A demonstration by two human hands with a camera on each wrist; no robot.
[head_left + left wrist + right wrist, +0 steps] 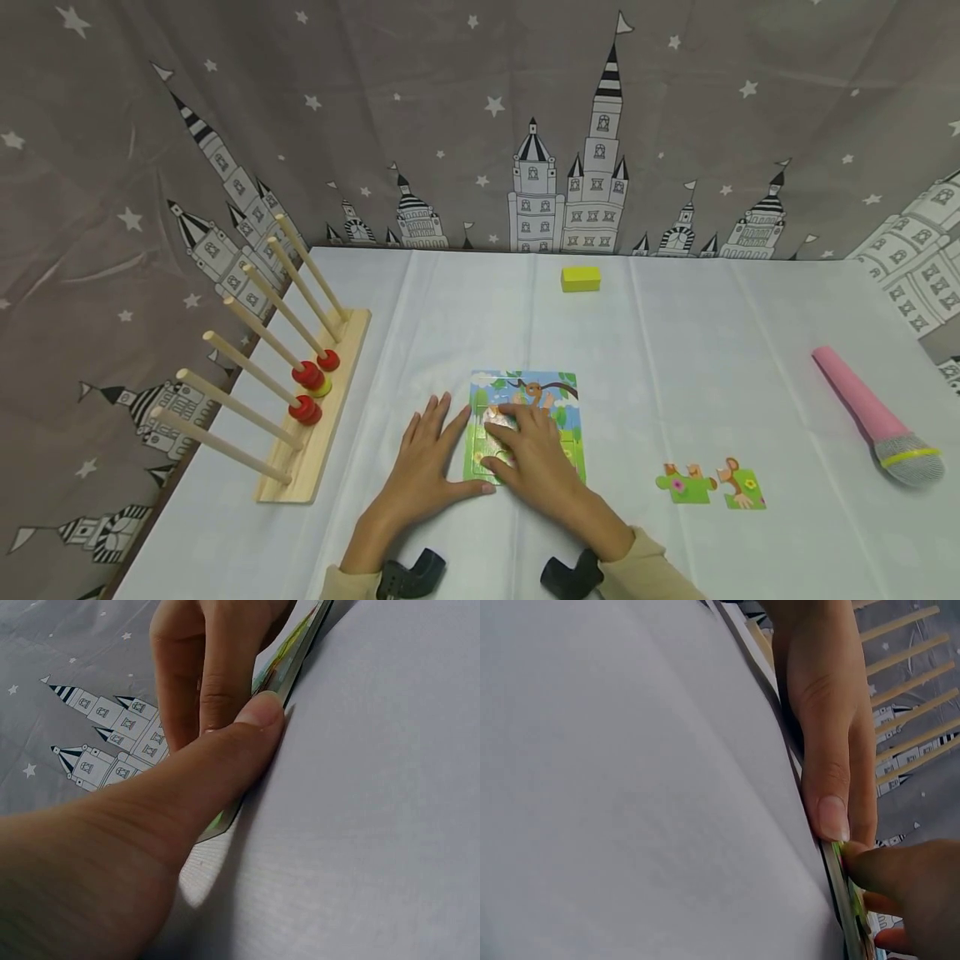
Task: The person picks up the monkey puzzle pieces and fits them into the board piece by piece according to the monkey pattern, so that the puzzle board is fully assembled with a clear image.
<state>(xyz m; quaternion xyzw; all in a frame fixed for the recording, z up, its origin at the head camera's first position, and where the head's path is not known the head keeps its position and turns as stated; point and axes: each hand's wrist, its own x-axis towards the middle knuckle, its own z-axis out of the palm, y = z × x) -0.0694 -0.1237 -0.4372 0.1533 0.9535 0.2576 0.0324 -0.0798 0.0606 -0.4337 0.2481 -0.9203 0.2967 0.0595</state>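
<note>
A puzzle board (568, 417) with a picture of a monkey on a branch lies on the table in front of the person. The left hand (420, 467) rests along its left side with fingers spread, the thumb at the near edge. Over the middle of the board, the right hand (542, 467) touches the puzzle's face with its fingertips and thumb, hiding part of the picture. In the left wrist view the left thumb (247, 731) lies against the board's edge. Two loose puzzle pieces (686, 485) with green grass and brown animal parts lie to the right.
On the left stands a wooden peg rack (330, 408) with several upright pegs and a few red and yellow rings. A yellow block (581, 279) sits at the table's far edge. A pink toy microphone (862, 396) lies at the far right. A castle-print curtain (450, 108) hangs behind.
</note>
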